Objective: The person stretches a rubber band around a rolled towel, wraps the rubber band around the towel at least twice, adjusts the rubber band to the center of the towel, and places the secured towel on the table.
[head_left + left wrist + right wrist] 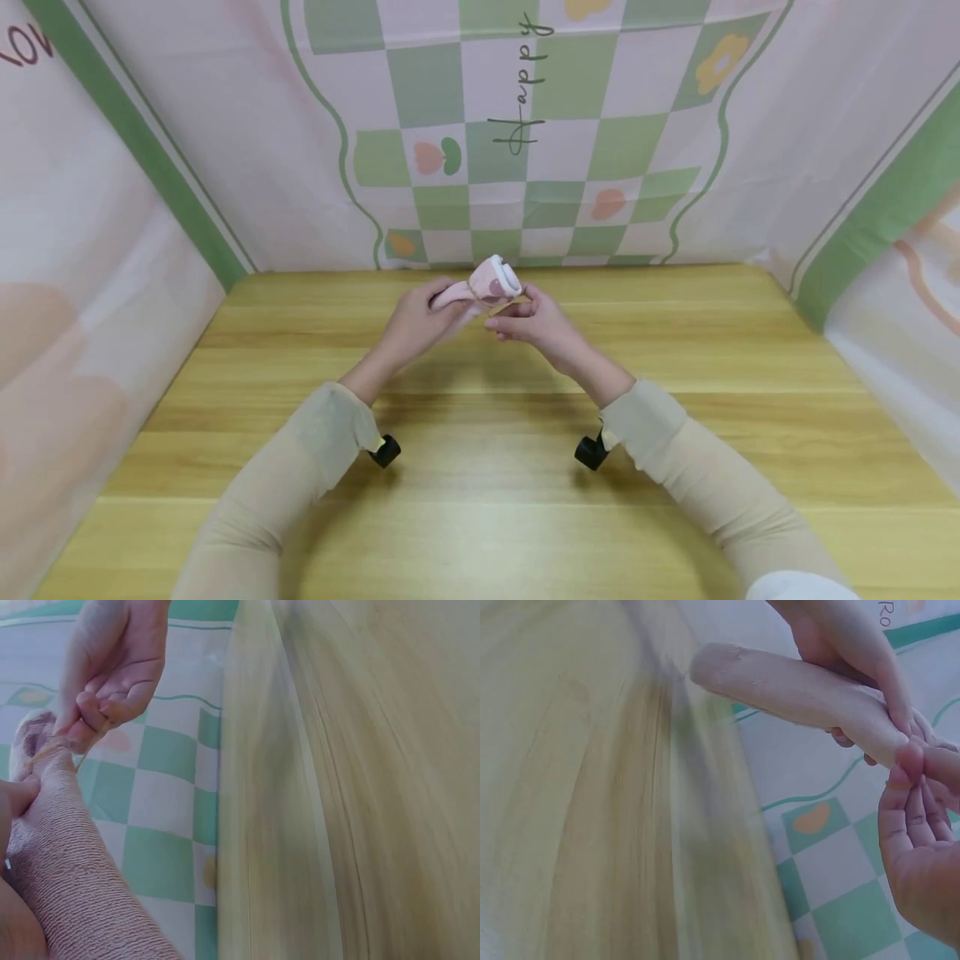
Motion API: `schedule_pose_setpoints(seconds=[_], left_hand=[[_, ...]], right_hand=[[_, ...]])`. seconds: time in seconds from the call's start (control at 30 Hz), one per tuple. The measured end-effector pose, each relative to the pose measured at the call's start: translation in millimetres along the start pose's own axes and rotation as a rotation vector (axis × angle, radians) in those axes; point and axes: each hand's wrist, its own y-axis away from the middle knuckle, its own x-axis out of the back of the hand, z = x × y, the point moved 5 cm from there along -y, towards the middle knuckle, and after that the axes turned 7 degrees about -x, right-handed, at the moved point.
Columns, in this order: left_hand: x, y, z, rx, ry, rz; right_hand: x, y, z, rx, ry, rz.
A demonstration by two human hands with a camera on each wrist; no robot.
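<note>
A rolled pink towel (491, 282) with a white edge and mauve patches is held above the table, its rolled end tilted up to the right. My left hand (418, 323) grips its body, thumb on top; the ribbed pile shows closely in the left wrist view. Around the roll near that end runs a thin tan rubber band (41, 755). Thumb and fingertips of my right hand (546, 327) pinch a stretched strand of the band beside the roll. In the right wrist view the towel's folded other end (727, 669) sticks out past the left hand.
A wood-grain table (480, 500) lies beneath both hands. Behind it hangs a green-and-white checked cloth (498, 158), with more printed cloth at both sides. A small black wrist camera (386, 451) hangs under the left cuff, another black camera (592, 452) under the right.
</note>
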Motion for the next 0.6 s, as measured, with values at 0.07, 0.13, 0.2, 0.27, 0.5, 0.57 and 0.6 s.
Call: schedule_pose_setpoints(seconds=[0.07, 0.13, 0.2, 0.27, 0.5, 0.57, 0.6], left_hand=[[0.8, -0.3, -0.5, 0.001, -0.006, 0.004], [1.2, -0.5, -0.6, 0.004, -0.007, 0.000], [1.3, -0.5, -0.7, 0.014, -0.003, -0.003], [2.0, -0.1, -0.5, 0.028, 0.005, -0.001], [3.4, 1.0, -0.8, 0.047, 0.007, 0.012], [2.9, 0.8, -1.7, 0.041, 0.005, 0.007], [2.7, 0.8, -2.3, 0.042, 0.005, 0.004]], right_hand=[[0, -0.6, 2, -0.001, -0.063, -0.001], [-1, -1.5, 4, 0.005, -0.122, -0.019], [-1, -1.7, 7, 0.014, -0.169, -0.042], [-1, -1.6, 9, 0.027, -0.185, -0.059], [-3, 4.8, 6, 0.078, 0.103, -0.055], [-6, 8.3, 3, 0.119, 0.216, -0.058], [-7, 10.0, 2, 0.144, 0.258, -0.055]])
